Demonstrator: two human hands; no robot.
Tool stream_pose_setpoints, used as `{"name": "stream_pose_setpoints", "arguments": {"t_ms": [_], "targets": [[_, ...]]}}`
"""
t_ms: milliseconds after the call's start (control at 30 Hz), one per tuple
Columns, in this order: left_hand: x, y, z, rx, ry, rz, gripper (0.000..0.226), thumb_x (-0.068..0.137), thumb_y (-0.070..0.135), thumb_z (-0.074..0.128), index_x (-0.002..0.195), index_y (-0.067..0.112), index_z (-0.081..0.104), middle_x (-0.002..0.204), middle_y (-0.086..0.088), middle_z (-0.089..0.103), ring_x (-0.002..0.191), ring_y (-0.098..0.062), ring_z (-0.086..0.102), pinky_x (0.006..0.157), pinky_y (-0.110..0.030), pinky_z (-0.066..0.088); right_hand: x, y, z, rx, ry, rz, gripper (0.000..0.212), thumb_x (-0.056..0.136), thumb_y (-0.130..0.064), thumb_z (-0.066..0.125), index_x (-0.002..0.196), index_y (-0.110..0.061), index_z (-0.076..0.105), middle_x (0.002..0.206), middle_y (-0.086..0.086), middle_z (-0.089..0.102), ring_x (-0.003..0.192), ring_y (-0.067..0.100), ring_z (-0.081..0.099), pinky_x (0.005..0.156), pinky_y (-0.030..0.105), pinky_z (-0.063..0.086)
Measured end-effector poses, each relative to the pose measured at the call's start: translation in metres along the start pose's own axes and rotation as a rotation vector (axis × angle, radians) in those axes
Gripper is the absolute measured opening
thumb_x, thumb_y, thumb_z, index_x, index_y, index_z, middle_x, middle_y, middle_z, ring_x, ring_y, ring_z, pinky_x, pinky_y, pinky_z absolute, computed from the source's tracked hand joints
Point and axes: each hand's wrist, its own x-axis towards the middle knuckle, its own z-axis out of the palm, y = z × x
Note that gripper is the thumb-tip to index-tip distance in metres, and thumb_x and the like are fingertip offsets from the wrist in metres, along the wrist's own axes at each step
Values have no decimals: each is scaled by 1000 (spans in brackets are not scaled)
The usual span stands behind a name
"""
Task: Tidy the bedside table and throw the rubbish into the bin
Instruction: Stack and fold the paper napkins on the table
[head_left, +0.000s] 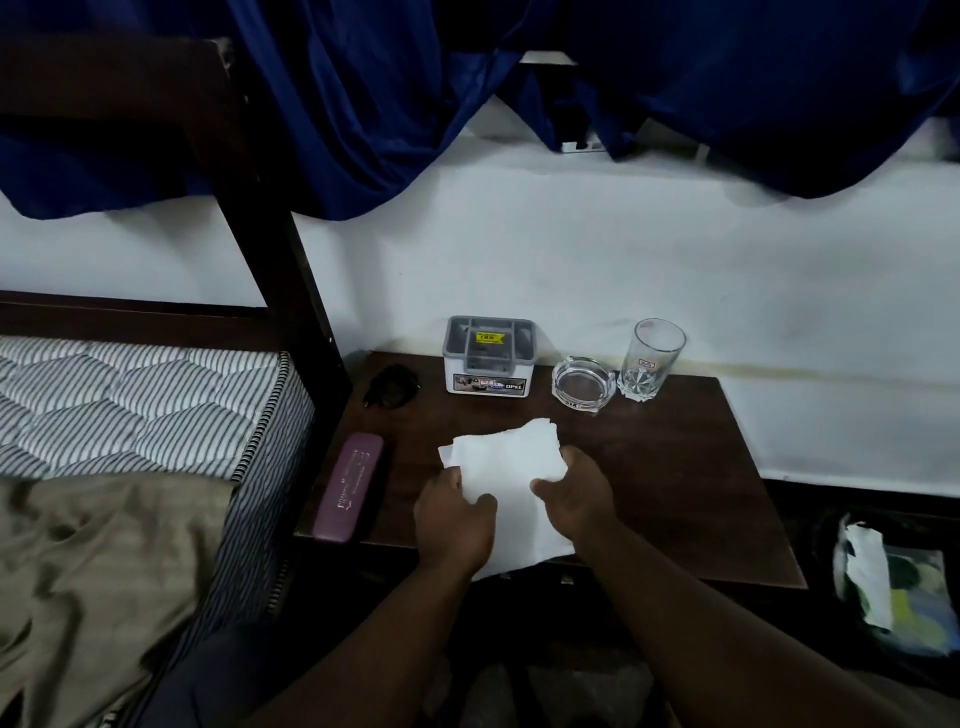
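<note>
A white paper tissue (506, 470) is held over the front middle of the dark wooden bedside table (675, 467). My left hand (452, 525) pinches its left edge and my right hand (574, 501) grips its right side. The sheet hangs down past the table's front edge between my hands. At the floor on the right stands a dark bin (898, 587) with white paper and coloured wrappers inside.
On the table stand a grey and white organiser box (488, 358), a glass ashtray (582, 387), a drinking glass (652, 358), a black item (392, 392) and a purple case (349, 493). A bed with a striped mattress (130, 405) lies left. Blue curtains (415, 93) hang above.
</note>
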Motion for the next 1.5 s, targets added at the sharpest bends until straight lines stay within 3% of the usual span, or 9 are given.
{"name": "stream_pose_setpoints", "arguments": {"t_ms": [133, 333, 500, 567, 933, 1067, 1167, 1300, 1500], "targets": [[4, 2, 4, 27, 7, 7, 19, 79, 20, 67, 92, 6, 65, 103, -13, 69, 101, -35, 65, 92, -47, 55, 0, 10, 6, -147, 27, -113, 43, 84, -21, 76, 121, -5, 62, 117, 13, 71, 112, 32, 65, 83, 26, 41], [10, 4, 5, -65, -29, -58, 40, 80, 22, 69, 119, 12, 64, 121, -9, 66, 111, -30, 64, 99, -46, 54, 1, 10, 7, -162, 23, -129, 46, 82, -21, 77, 123, -6, 61, 116, 13, 71, 111, 33, 64, 88, 30, 45], [27, 8, 4, 205, -27, 22, 58, 83, 41, 70, 135, 22, 55, 144, -1, 55, 135, -31, 47, 114, -40, 37, 1, 12, 6, -126, 19, -125, 39, 83, -17, 76, 117, -4, 62, 113, 13, 70, 109, 32, 64, 80, 27, 40], [36, 11, 6, 228, -47, 39, 62, 83, 44, 70, 140, 25, 53, 151, 0, 50, 140, -30, 43, 115, -40, 32, 0, 12, 5, -114, 17, -135, 40, 84, -16, 76, 119, -3, 62, 115, 14, 70, 111, 33, 63, 85, 30, 43], [49, 13, 17, -61, 8, -10, 45, 76, 39, 80, 118, 31, 67, 129, -1, 65, 122, -30, 59, 107, -47, 48, 4, 17, 5, -111, 7, -160, 38, 83, -18, 76, 116, -4, 62, 112, 12, 70, 108, 31, 64, 82, 29, 43], [40, 17, 15, -19, 84, 53, 29, 77, 35, 79, 102, 38, 65, 126, 6, 57, 115, -20, 60, 108, -44, 42, 4, 19, 6, -118, 8, -171, 42, 83, -17, 76, 119, -2, 61, 114, 13, 69, 109, 33, 63, 84, 29, 42], [30, 15, 14, 6, 120, 159, 46, 78, 25, 77, 120, 34, 61, 133, 5, 49, 118, -20, 59, 107, -46, 43, 5, 19, 7, -106, 10, -177, 44, 83, -16, 77, 120, 0, 61, 115, 15, 69, 110, 33, 63, 84, 29, 41], [17, 9, 17, -62, 114, 184, 91, 79, 13, 78, 155, 31, 31, 152, -2, 39, 129, -25, 55, 106, -48, 50, 6, 19, 8, -99, 20, -143, 41, 81, -17, 79, 116, -3, 62, 111, 13, 70, 107, 33, 64, 78, 27, 38], [9, 6, 17, 26, 140, 198, 101, 84, 15, 73, 162, 33, 12, 153, -2, 45, 133, -29, 56, 108, -50, 48, 7, 20, 9, -55, 34, -112, 40, 78, -17, 81, 112, -6, 64, 107, 9, 72, 104, 31, 66, 73, 23, 35]]}}
